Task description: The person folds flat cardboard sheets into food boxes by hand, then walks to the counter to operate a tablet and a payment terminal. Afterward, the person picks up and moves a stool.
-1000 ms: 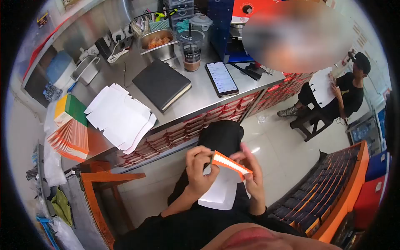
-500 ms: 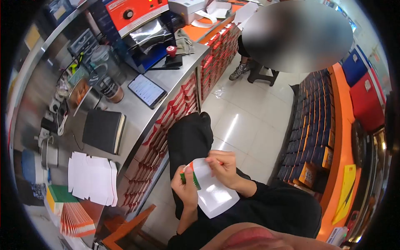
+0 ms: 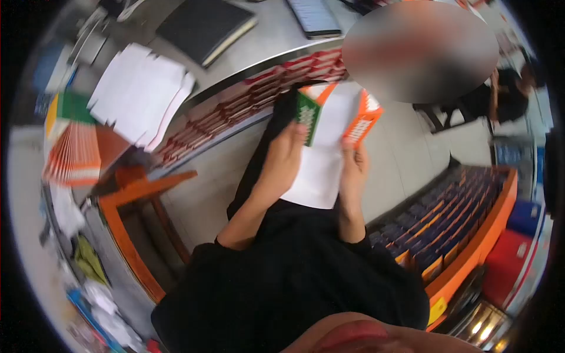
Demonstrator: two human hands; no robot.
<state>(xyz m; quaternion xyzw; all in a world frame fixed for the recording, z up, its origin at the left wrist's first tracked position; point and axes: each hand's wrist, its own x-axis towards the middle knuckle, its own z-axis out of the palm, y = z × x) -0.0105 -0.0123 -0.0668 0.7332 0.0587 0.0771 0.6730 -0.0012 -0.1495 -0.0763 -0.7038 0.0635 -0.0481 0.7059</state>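
Observation:
A partly folded cardboard box lies over my lap, its white inside facing up. One side wall is green and the opposite one orange, both standing up, and a long white flap stretches toward my body. My left hand grips the green wall, thumb on the inside. On the orange wall, my right hand holds the lower end, its fingers partly hidden behind the card. The far end of the box shows orange and white folded pieces.
On the metal counter to the left lie a stack of flat white card sheets, a black notebook and a phone. Fanned orange-edged cartons sit near an orange wooden chair frame. At right stands a shelf of dark boxes.
The flat card now has its green and orange side walls folded up. My hands have moved apart to opposite sides. The view has turned, and more people show at upper right.

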